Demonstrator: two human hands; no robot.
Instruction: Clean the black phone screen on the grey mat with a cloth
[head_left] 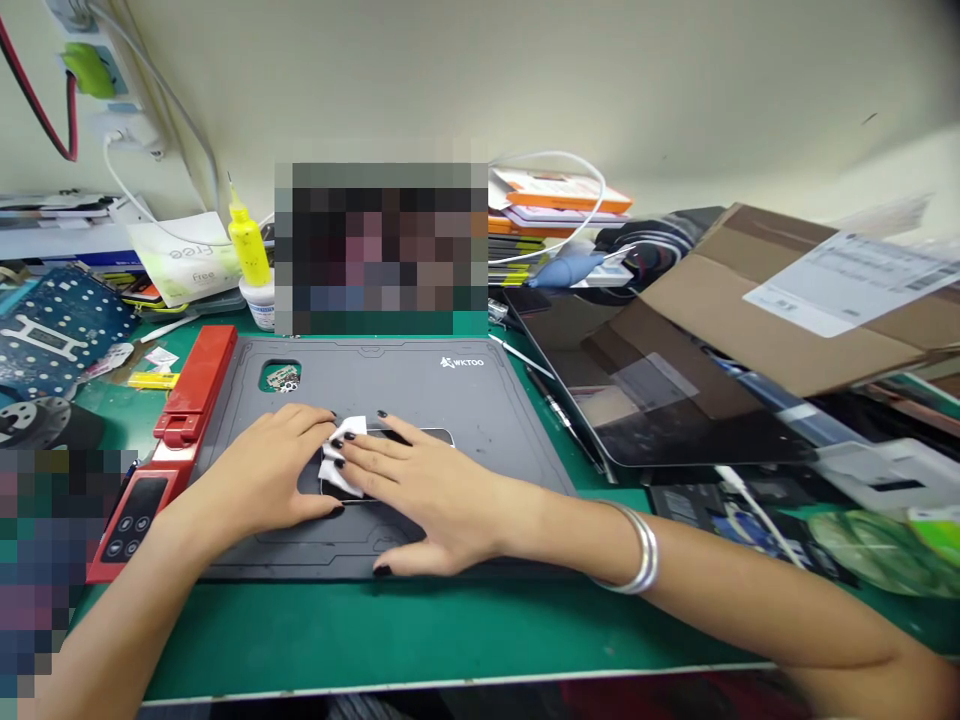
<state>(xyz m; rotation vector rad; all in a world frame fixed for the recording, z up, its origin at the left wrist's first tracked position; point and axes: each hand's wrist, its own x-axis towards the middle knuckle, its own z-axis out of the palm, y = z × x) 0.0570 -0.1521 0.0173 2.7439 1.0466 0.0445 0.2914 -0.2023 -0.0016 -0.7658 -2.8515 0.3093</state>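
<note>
Both hands sit on a grey WKTOO repair mat [480,395], which lies on the green counter [420,630]. A flat dark device [431,436] with rounded corners lies on the mat, mostly hidden beneath the 2 hands, with its far edge showing. A crumpled white tissue [343,462] lies on top of the device, between the hands.

The grip of the left hand [262,472] is gently curved, its fingers close together. The fingertips meet the tissue, and the thumb reaches the device's near edge; whether it clamps the device, I cannot tell. The grip of the right hand [427,490] is spread wide and pressed flat, with 4 fingers across the tissue and the thumb out on the mat. A silver bangle [637,548] circles that wrist.

A small circuit board [281,377] sits in a cutout in the mat. A red holder [196,385] runs along the mat's left side, and a dark tablet [645,390] lies to the right, under a cardboard box [780,290].
</note>
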